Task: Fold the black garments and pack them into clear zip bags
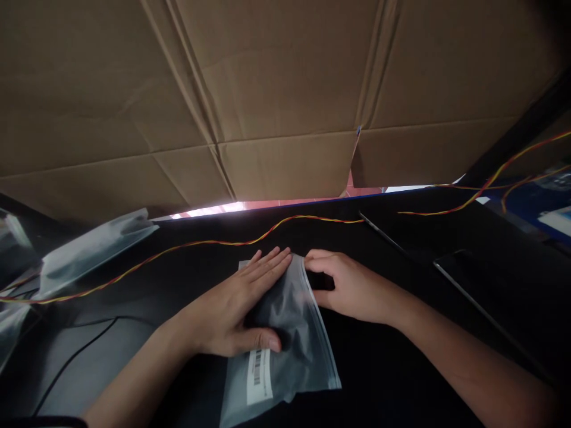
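A frosted plastic zip bag (297, 351) lies on the black table in front of me, its zip edge facing right. A white barcode label (260, 377) shows near its lower left. My left hand (243, 297) rests flat on the bag, fingers stretched out together and thumb spread apart. My right hand (341, 285) holds the zip edge near its far end, with curled fingers and the thumb at the edge. The exact grip of the fingertips is partly hidden. Whatever is inside the bag cannot be made out.
Twisted red and yellow wire (214, 242) runs across the black table (375, 368). Another plastic bag (93, 252) lies at the left, near a black cable (75, 356). Thin dark-edged panels (473, 297) lie at the right. A large cardboard sheet (285, 89) stands behind.
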### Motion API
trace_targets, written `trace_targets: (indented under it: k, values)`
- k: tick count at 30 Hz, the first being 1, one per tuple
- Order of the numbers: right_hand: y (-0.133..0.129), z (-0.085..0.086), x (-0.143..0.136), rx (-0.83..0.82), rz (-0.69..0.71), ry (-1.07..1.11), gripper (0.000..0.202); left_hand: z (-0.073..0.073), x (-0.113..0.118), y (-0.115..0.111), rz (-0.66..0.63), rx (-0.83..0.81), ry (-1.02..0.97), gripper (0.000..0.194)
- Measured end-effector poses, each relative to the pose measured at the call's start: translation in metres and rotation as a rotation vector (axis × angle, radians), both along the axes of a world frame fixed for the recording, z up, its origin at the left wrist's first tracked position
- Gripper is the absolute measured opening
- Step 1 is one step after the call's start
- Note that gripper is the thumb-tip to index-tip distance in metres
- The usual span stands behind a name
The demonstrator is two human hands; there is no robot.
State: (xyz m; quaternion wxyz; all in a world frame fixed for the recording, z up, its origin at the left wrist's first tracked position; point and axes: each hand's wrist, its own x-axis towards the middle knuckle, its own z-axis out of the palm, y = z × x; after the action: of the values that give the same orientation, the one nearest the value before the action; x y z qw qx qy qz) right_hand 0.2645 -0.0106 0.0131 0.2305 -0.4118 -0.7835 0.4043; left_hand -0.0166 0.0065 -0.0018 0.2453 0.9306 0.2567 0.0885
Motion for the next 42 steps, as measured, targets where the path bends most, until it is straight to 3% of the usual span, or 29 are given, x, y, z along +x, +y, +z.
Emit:
trace_targets:
  k: [8,13,20,27,33,36,39,42]
  values:
    - [-0.013,-0.003,-0.016,-0.163,0.079,0.208,0.017,0.005,0.014,-0.013,0.002,0.081,-0.078,0.133]
    - [-0.012,0.006,-0.012,-0.095,-0.067,0.199,0.023,0.001,0.009,-0.008,0.137,0.14,-0.037,0.138]
    - [-0.015,0.01,-0.009,-0.215,0.13,0.164,0.024,-0.003,0.012,-0.013,0.093,0.09,-0.047,0.14]
    - [-0.026,0.007,-0.024,-0.11,-0.039,0.187,0.025,0.0,0.012,-0.014,0.051,0.066,-0.045,0.136]
    - [-0.011,0.011,-0.007,-0.274,0.159,0.277,0.011,-0.004,0.004,-0.009,0.1,0.085,-0.069,0.145]
    - [-0.011,0.011,-0.005,-0.288,0.208,0.26,0.018,0.0,0.003,-0.008,0.103,0.081,-0.07,0.149]
    - [-0.015,0.008,-0.011,-0.289,0.19,0.319,0.033,0.005,0.005,-0.01,0.116,0.075,-0.079,0.147]
    - [-0.02,0.005,-0.02,-0.196,0.081,0.363,0.037,0.009,0.008,-0.012,0.127,0.097,-0.076,0.147]
